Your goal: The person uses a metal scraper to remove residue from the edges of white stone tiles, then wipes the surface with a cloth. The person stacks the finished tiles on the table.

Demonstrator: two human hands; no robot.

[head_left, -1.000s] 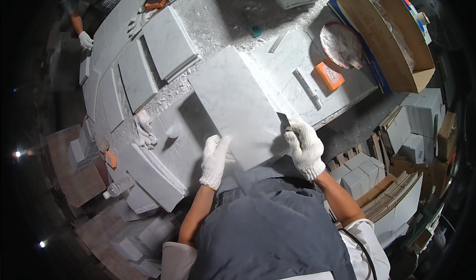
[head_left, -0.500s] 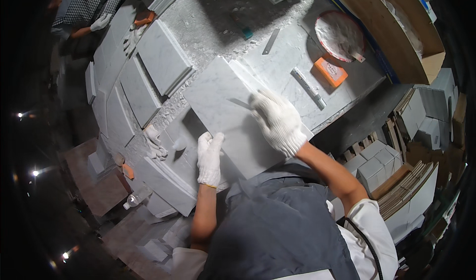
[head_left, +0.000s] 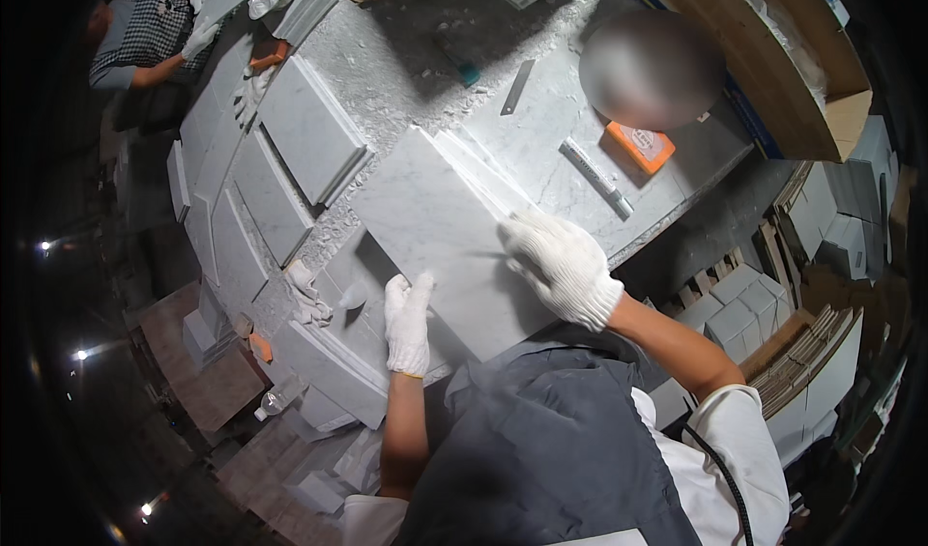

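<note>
A pale grey-veined marble tile [head_left: 435, 227] lies before me, on top of other tiles whose edges show on its right. My left hand [head_left: 408, 324], in a white knit glove, is closed on the tile's left edge. Over the tile's right part is my gloved right hand [head_left: 561, 261], its fingers curled round a thin flat metal blade [head_left: 485, 254]. The blade's tip points left across the tile surface; its other end is hidden in the hand. A similar blade [head_left: 517, 87] lies on the slab beyond.
A marker pen [head_left: 597, 179] and orange box [head_left: 638, 147] lie to the right, by a blurred round thing [head_left: 652, 72]. A cardboard box [head_left: 773, 53] stands behind them. More tiles [head_left: 309, 130] and crumpled gloves [head_left: 307, 295] are leftward. A co-worker [head_left: 150, 34] handles a tile far left.
My right hand has moved slightly right and nearer with the blade. At far left, the co-worker now has both hands at a tile. The whole view has shifted a little.
</note>
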